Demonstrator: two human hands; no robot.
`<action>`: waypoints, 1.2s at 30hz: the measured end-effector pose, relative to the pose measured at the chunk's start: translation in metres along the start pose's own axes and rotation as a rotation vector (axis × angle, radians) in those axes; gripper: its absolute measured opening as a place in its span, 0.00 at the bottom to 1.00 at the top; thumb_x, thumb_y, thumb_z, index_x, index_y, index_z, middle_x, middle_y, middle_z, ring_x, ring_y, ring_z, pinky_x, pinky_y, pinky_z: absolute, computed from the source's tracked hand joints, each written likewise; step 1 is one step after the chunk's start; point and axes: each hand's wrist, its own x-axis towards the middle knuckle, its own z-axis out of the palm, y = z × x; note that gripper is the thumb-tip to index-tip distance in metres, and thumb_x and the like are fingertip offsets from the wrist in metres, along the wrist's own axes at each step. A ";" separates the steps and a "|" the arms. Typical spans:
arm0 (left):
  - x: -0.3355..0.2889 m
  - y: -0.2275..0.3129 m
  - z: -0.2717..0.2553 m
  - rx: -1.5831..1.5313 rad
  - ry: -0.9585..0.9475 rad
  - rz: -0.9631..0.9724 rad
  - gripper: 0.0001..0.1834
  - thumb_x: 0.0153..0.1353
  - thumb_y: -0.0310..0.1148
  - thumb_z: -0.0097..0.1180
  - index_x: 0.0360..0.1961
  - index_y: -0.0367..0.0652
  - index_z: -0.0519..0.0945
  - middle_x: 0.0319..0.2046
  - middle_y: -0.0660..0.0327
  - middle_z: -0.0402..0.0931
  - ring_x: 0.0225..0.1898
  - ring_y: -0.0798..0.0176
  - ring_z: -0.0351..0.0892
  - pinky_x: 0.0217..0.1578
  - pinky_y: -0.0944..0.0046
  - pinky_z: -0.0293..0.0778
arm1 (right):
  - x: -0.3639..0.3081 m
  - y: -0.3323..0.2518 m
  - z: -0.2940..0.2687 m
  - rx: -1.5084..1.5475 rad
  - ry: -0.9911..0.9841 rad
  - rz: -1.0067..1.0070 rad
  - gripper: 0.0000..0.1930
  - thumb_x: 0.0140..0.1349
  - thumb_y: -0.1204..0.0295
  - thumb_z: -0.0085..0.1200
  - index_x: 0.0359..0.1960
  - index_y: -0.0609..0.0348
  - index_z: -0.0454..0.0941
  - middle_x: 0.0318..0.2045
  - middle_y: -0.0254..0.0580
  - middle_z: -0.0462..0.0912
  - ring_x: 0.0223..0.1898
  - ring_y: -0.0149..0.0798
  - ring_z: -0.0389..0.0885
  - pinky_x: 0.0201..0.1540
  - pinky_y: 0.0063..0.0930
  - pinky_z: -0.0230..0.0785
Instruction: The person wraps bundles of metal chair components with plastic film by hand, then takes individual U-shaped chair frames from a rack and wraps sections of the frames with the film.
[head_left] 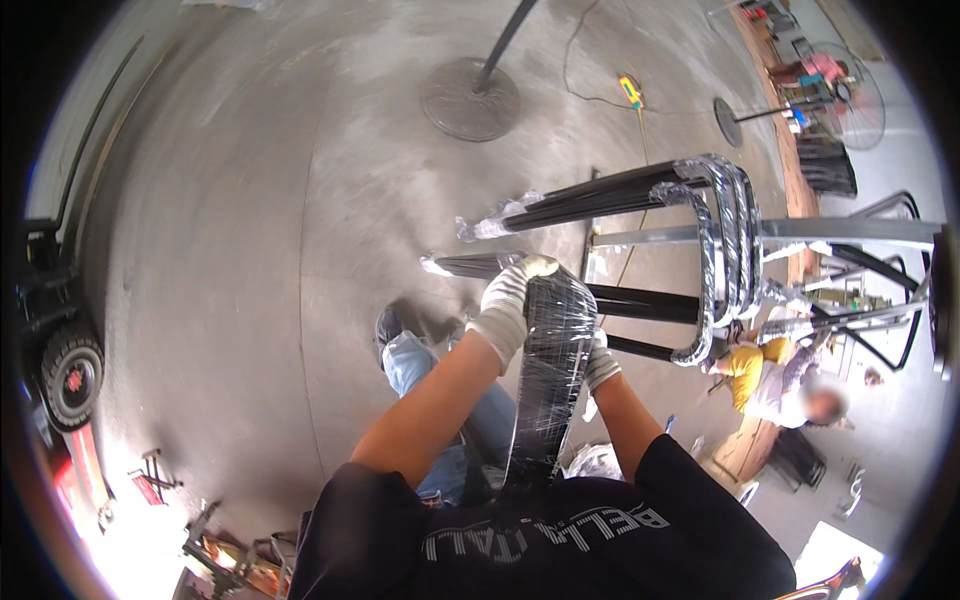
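Note:
A bundle of black metal tube frames (pixel 552 370), wrapped in shiny clear film, stands upright against my body. My left hand (pixel 508 305), in a grey-and-white striped glove, is closed over its far upper left edge. On the right edge, my gloved right hand (pixel 602 364) grips the bundle, its fingers mostly hidden behind it. Just beyond, several U-shaped black tube frames (pixel 600 200) with film-wrapped bends and ends hang on a grey metal bar (pixel 850 230). A wrapped leg end (pixel 465 265) shows past my left hand.
Ahead are a round black stand base (pixel 470 100) and a yellow tool (pixel 630 92) on a cord. At right, a person in yellow trousers (pixel 750 375) sits near a standing fan (pixel 845 95). A wheeled machine's tire (pixel 73 378) stands far left.

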 end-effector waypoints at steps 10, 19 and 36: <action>-0.033 0.016 0.021 0.169 0.157 0.080 0.08 0.52 0.32 0.53 0.30 0.40 0.77 0.27 0.59 0.77 0.28 0.63 0.76 0.33 0.65 0.74 | -0.019 0.042 0.013 0.044 0.037 0.022 0.26 0.53 0.57 0.53 0.47 0.66 0.68 0.39 0.50 0.76 0.37 0.44 0.77 0.43 0.38 0.72; -0.019 0.015 0.010 0.270 0.166 0.103 0.11 0.52 0.32 0.51 0.32 0.36 0.77 0.30 0.55 0.78 0.31 0.58 0.78 0.36 0.62 0.75 | -0.025 0.062 0.042 -0.054 0.040 0.014 0.29 0.52 0.52 0.53 0.48 0.63 0.67 0.39 0.49 0.75 0.35 0.44 0.77 0.41 0.39 0.72; -0.045 0.061 0.005 0.289 0.022 0.062 0.19 0.51 0.39 0.51 0.36 0.31 0.76 0.33 0.49 0.78 0.33 0.52 0.78 0.39 0.56 0.75 | -0.225 0.060 -0.024 0.582 -0.352 -0.105 0.38 0.45 0.57 0.60 0.53 0.72 0.61 0.45 0.67 0.71 0.49 0.61 0.71 0.54 0.44 0.63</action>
